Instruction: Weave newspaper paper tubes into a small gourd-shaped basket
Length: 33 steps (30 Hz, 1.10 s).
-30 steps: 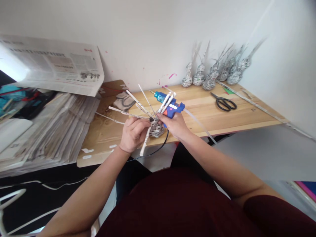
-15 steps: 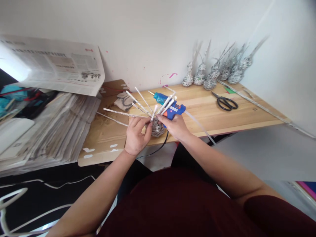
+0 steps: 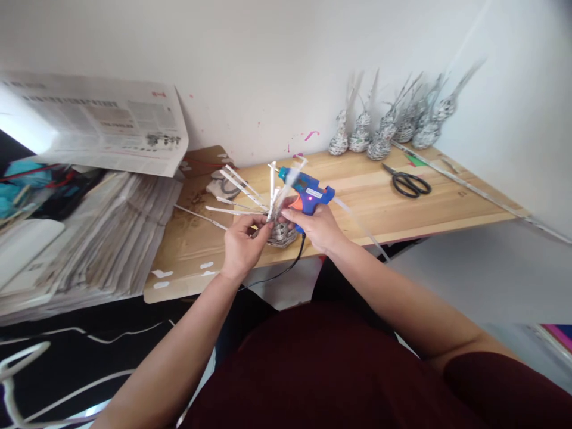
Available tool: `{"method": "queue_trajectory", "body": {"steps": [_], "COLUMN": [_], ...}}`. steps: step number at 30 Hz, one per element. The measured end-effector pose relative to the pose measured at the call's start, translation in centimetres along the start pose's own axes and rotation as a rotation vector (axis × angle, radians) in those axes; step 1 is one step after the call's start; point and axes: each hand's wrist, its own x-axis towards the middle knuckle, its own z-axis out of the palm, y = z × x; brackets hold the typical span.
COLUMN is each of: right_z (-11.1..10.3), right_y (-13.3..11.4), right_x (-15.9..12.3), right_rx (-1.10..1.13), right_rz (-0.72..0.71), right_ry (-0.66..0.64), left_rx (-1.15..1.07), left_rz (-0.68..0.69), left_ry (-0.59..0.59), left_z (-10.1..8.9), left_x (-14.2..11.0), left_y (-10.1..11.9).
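A small woven newspaper piece (image 3: 282,236) sits near the table's front edge, rolled paper tubes (image 3: 243,183) fanning up and out from it. My left hand (image 3: 243,241) is closed at its left side, thumb and fingers pinching an upright paper tube at its base. My right hand (image 3: 319,225) is wrapped round the handle of a blue hot glue gun (image 3: 313,193), whose nozzle points left. The right thumb and forefinger reach in to the tubes, near a tube smeared by motion. The woven piece's upper part is partly hidden by my fingers.
Black-handled scissors (image 3: 409,183) lie to the right. Several woven newspaper gourd shapes (image 3: 382,140) stand against the wall. A long paper tube (image 3: 465,182) runs along the table's right side. At left are stacked newspaper strips (image 3: 120,232) and a glove (image 3: 221,185). The gun's cord (image 3: 286,271) hangs over the front edge.
The tubes have shifted: one at the left now stands upright in my left fingers, and one by my right hand is blurred. The glue gun has tilted slightly; my right fingertips have parted from the tubes' base.
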Motion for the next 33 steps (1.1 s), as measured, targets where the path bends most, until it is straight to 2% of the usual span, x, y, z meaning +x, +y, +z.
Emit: {"method": "queue_trajectory", "body": {"steps": [5,13,19,22,27,30,33], "right_z": [-0.2,0.2,0.2,-0.1,-1.3,-1.7,-1.8], "right_y": [-1.0,-0.7,-0.7,-0.9,-0.8,-0.7,-0.6], "right_x": [-1.3,-2.4,-2.4,-2.9,-5.0,-6.0,-6.4], "right_rx": [0.106,0.091,0.07,0.061,-0.111,-0.171,-0.208], "right_rz": [0.044,0.066,0.069,0.063,0.084,0.071,0.046], "right_ry": [0.032,-0.009,-0.02,-0.02,-0.051,-0.006,0.02], "left_rx": [-0.123,-0.284,-0.345,-0.332,-0.298,-0.132,0.067], "left_rz": [-0.056,-0.119,-0.114,-0.105,-0.133,-0.102,0.02], "left_ry": [0.014,-0.032,-0.077,-0.072,0.002,0.04,0.096], "left_z": [0.3,0.3,0.3,0.4,0.3,0.0,-0.2], "left_x": [-0.4,-0.2,-0.2,-0.2,0.0,-0.1,-0.2], "left_y": [-1.1,-0.7,-2.4,-2.4,-1.0,-0.1,0.5]}}
